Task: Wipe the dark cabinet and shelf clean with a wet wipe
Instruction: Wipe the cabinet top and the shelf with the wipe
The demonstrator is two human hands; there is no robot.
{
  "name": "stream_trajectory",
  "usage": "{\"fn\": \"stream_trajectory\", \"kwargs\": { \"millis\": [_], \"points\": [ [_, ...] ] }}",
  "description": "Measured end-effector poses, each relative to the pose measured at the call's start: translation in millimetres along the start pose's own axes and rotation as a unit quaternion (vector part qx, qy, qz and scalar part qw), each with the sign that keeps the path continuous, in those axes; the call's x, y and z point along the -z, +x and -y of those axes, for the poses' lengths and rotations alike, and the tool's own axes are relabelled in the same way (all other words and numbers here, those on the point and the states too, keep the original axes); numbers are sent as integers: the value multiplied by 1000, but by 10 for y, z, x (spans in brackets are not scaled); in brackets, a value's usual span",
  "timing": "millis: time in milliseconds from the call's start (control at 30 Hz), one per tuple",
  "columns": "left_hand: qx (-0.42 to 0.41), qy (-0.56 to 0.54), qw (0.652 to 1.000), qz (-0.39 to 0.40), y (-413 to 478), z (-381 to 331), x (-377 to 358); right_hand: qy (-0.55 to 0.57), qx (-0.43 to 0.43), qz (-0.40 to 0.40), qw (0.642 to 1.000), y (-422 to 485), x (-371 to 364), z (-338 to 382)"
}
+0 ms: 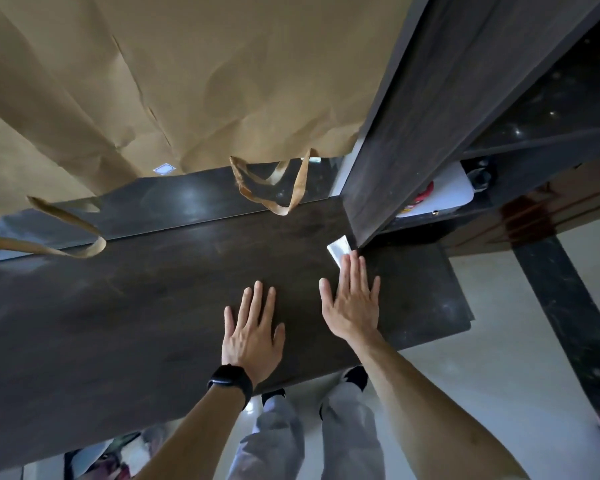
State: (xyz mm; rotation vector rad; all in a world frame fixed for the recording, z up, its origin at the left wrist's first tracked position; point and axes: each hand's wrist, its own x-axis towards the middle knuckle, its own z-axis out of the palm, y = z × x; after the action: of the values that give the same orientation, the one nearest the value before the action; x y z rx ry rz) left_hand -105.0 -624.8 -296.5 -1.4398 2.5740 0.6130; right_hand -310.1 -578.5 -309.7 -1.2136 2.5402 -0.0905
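Both my hands lie flat, fingers straight, on the dark cabinet top (160, 289): left hand (253, 336) bare, right hand (352, 303) pressing a white wet wipe (339, 249).

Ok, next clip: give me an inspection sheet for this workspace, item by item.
Surface: dark cabinet top, wood-grained, with faint pale streaks.
Job's things: wet wipe on the top, at the foot of the upright panel, partly under fingers.
Clutter: brown paper bags, handles drooping over the back edge; white object under the side shelf.
Grips: left hand flat on the top, holding nothing; right hand flat, fingertips pressing the wipe.
Cables: nothing seen.
Surroundings: pale floor below.
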Motion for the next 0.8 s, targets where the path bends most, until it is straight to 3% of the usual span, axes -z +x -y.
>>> {"fn": "stream_trajectory", "kwargs": {
  "millis": [333, 500, 800],
  "points": [
    [26, 16, 999, 29, 95, -178, 56, 39, -55, -58, 996, -9, 3, 97],
    [-6, 27, 999, 29, 157, -276, 118, 130, -86, -70, 985, 124, 121, 62],
    [-62, 20, 997, 51, 18, -839, -89, 220, -97, -30, 970, -943, -42, -676]
  ]
}}
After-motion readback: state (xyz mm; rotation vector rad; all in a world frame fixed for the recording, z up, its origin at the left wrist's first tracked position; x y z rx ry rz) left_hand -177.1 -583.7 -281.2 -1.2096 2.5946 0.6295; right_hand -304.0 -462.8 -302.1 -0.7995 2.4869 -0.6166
